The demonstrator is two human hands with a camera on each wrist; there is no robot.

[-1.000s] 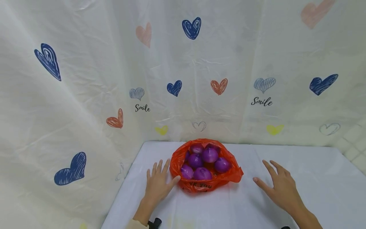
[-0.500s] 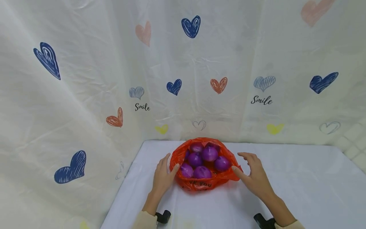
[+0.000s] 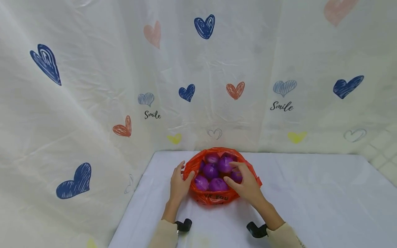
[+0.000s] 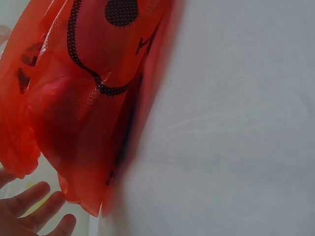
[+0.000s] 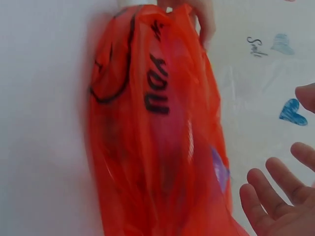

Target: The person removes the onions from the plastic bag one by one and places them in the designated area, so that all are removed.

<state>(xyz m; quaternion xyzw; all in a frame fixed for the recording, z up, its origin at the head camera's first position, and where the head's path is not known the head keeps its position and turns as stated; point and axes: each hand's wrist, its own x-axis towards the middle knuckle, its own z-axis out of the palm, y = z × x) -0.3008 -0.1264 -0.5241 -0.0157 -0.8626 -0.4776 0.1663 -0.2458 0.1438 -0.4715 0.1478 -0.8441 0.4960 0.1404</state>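
Note:
An orange-red plastic bag (image 3: pixel 214 197) with black lettering stands with its mouth spread wide, holding several purple onions (image 3: pixel 218 185). My left hand (image 3: pixel 179 187) is at the bag's left rim, thumb on the near side of the opening. Its fingers (image 4: pixel 37 199) look loosely extended beside the plastic in the left wrist view. Over the right side of the opening hovers my right hand (image 3: pixel 250 187), thumb and fingers apart, overlapping the right-hand onions in the head view. The right wrist view shows its fingers (image 5: pixel 275 182) spread above the bag, with nothing between them.
A white cloth covers the table (image 3: pixel 310 199). Behind it and to the left hangs a pale curtain (image 3: pixel 254 62) printed with hearts and "Smile". Black wrist mounts (image 3: pixel 257 230) sit at both wrists.
My right hand has moved left from the table's right side to over the bag's opening. The left hand has shifted slightly right, up to the bag's rim. The bag stays in place.

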